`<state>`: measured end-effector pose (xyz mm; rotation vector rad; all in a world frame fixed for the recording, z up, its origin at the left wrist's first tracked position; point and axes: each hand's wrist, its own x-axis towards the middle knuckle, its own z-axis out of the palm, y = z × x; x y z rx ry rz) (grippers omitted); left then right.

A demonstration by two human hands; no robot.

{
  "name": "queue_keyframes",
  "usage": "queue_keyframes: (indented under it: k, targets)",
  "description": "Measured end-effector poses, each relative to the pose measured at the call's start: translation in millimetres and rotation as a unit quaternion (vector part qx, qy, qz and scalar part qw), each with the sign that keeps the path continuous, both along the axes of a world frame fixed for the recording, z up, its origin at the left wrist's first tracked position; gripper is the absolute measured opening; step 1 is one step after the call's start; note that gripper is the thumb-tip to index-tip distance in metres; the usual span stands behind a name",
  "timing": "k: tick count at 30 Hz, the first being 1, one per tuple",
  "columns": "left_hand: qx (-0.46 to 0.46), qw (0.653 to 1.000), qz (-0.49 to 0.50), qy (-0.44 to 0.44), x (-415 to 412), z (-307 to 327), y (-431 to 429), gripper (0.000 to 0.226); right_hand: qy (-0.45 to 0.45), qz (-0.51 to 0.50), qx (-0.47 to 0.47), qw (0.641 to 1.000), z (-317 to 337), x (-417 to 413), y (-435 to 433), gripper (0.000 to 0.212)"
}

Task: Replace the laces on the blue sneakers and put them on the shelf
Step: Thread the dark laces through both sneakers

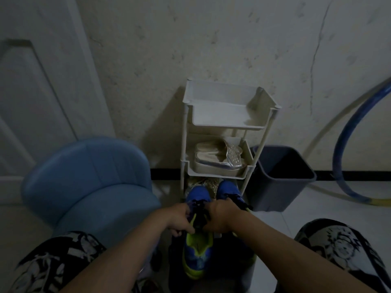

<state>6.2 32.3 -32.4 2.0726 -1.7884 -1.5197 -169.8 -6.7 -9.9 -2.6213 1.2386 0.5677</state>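
Two blue sneakers with lime-green lining stand side by side on the floor between my knees, toes toward the shelf. The left sneaker (197, 248) carries a dark lace (200, 214) over its tongue. My left hand (179, 218) and my right hand (220, 218) both pinch that lace, one on each side of the tongue. The right sneaker (229, 192) is mostly hidden behind my right hand and forearm. The white three-tier shelf (224, 123) stands against the wall just beyond the toes.
The shelf's middle tier holds silver sandals (218, 157); something glittery lies under it. A blue padded chair (88, 182) stands at left, a dark bin (281, 176) at right, with a blue and yellow hoop (347, 144) leaning on the wall. A door is at far left.
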Motion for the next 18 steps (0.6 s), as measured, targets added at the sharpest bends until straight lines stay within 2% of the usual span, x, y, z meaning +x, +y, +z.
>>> queue_keyframes:
  k: [6, 10, 15, 18]
  targets:
    - [-0.033, 0.999, -0.019, -0.01, 8, 14, 12, 0.042, -0.012, -0.019, 0.016, 1.0, 6, -6, 7, 0.05]
    - [-0.067, 0.998, -0.004, -0.014, 7, 27, 11, 0.017, -0.014, -0.025, 0.015, 0.999, 7, -7, 7, 0.049]
    - [-0.075, 0.996, 0.044, 0.011, 14, 18, 11, 0.026, -0.04, -0.048, -0.005, 0.998, 6, -6, -6, 0.048]
    - [-0.069, 0.99, 0.113, 0.042, 10, 5, 7, 0.019, -0.062, -0.068, -0.001, 0.996, 4, -2, -13, 0.044]
